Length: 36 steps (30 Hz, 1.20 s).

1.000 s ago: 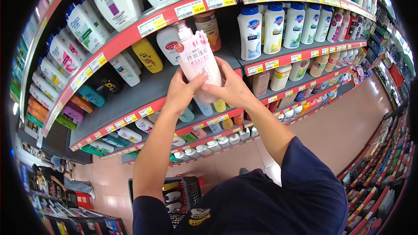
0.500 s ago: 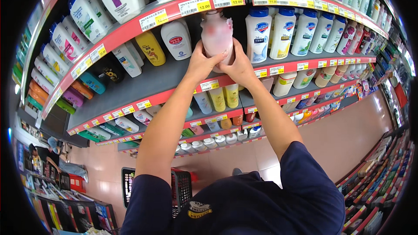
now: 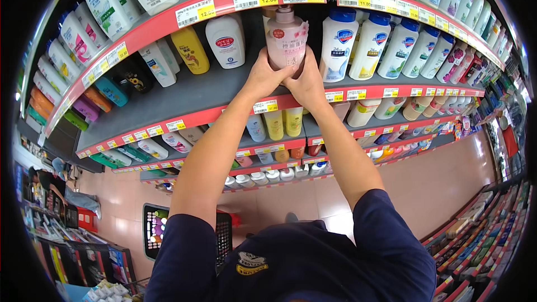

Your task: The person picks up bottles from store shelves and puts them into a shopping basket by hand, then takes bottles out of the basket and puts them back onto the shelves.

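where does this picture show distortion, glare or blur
Head view: the fisheye bends the upper red shelf edge and leaves black corners; head view: bright glare shows on the tiled floor; head view: the pink bottle looks fairly sharp, while the lower-right shelves look softer.

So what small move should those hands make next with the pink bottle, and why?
Probably ease the pink bottle down onto the shelf before loosening the left fingers and right fingers: it's held roughly upright between the red-labelled white bottle and a blue-capped bottle, but its base is hidden, so whether it rests is unclear.
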Each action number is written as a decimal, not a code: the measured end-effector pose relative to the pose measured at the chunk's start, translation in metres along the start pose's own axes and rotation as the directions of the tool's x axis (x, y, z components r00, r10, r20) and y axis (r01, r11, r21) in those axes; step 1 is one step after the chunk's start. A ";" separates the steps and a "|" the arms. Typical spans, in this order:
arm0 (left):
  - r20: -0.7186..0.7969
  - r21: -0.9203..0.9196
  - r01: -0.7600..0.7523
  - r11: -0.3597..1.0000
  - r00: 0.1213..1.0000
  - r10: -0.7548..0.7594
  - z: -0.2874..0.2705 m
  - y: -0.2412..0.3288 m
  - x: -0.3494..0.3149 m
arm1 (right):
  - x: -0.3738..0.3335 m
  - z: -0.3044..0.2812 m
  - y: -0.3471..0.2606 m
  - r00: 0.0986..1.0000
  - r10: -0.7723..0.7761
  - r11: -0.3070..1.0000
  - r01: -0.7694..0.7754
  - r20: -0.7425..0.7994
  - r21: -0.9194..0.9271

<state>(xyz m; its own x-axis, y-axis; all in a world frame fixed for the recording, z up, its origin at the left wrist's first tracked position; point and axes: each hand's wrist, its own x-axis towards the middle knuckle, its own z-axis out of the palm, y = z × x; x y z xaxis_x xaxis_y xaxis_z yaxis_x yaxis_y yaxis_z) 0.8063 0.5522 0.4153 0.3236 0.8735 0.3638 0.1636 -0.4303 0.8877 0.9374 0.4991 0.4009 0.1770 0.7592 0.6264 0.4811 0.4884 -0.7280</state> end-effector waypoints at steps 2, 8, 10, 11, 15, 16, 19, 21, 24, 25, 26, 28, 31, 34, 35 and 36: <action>0.001 0.033 -0.024 0.999 1.000 0.023 -0.004 -0.001 0.002 | -0.002 0.003 -0.002 1.000 -0.004 1.000 0.004 0.002 0.006; 0.102 -0.016 0.016 1.000 0.995 -0.014 -0.012 0.005 0.000 | -0.004 0.010 0.003 0.997 -0.010 0.998 0.006 -0.071 -0.059; 0.099 0.029 0.032 0.999 0.995 -0.034 -0.011 0.007 -0.003 | -0.004 0.009 0.005 0.992 -0.079 0.996 0.076 -0.098 -0.038; 0.086 0.027 0.006 1.000 0.996 -0.009 -0.009 0.005 -0.005 | -0.005 0.009 0.007 0.992 -0.067 0.996 0.060 -0.110 -0.065; -0.095 0.134 -0.162 0.978 0.980 0.175 -0.008 0.001 -0.034 | -0.012 0.008 0.015 0.992 -0.069 0.996 0.063 -0.107 -0.060; -0.185 0.202 -0.174 0.964 0.960 0.212 -0.018 0.000 -0.054 | -0.019 0.014 0.003 0.993 -0.070 0.997 0.066 -0.090 -0.050; -0.297 0.123 -0.148 0.981 0.938 0.179 -0.036 0.006 -0.118 | -0.048 0.015 -0.009 0.968 -0.198 0.955 0.155 -0.154 -0.252; -0.416 0.098 -0.124 0.987 0.896 0.154 -0.046 -0.023 -0.173 | -0.079 0.019 -0.025 0.977 -0.159 0.983 0.144 -0.141 -0.113; -0.480 -0.078 0.125 0.989 0.865 -0.147 -0.053 -0.081 -0.281 | -0.147 0.036 -0.051 0.994 0.038 0.979 -0.059 0.106 0.193; -0.522 -0.065 0.229 0.971 0.822 -0.229 -0.055 -0.097 -0.317 | -0.169 0.050 -0.051 0.961 0.077 0.963 -0.140 0.264 0.229; -0.556 -0.062 0.328 0.943 0.773 -0.306 -0.058 -0.110 -0.354 | -0.191 0.065 -0.050 0.852 0.155 0.949 -0.269 0.500 0.164; -0.675 0.040 0.533 0.845 0.638 -0.371 -0.067 -0.148 -0.436 | -0.230 0.104 -0.054 0.630 -0.053 0.981 -0.113 0.775 0.158; -0.838 -0.125 0.773 0.622 0.253 -0.483 -0.083 -0.199 -0.548 | -0.295 0.160 -0.051 0.321 -0.129 0.973 -0.140 0.938 0.182; -0.873 -0.280 0.879 0.387 -0.066 -0.483 -0.114 -0.217 -0.625 | -0.340 0.201 -0.057 0.113 -0.193 0.975 -0.091 0.975 0.204; -0.883 -0.290 0.912 0.290 -0.138 -0.449 -0.129 -0.215 -0.636 | -0.350 0.212 -0.061 0.097 -0.185 0.977 -0.087 0.978 0.193; -0.884 -0.282 0.938 0.204 -0.171 -0.434 -0.141 -0.215 -0.646 | -0.357 0.221 -0.065 0.042 -0.190 0.980 -0.059 0.981 0.192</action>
<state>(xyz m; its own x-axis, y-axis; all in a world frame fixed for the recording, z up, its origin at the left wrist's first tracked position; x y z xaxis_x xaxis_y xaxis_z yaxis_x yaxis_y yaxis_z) 0.4304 0.1127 0.0297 -0.9506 0.2386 -0.1985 0.0740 0.7954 0.6016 0.6529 0.2913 0.1629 -0.9262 0.3610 -0.1091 0.2958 0.5160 -0.8039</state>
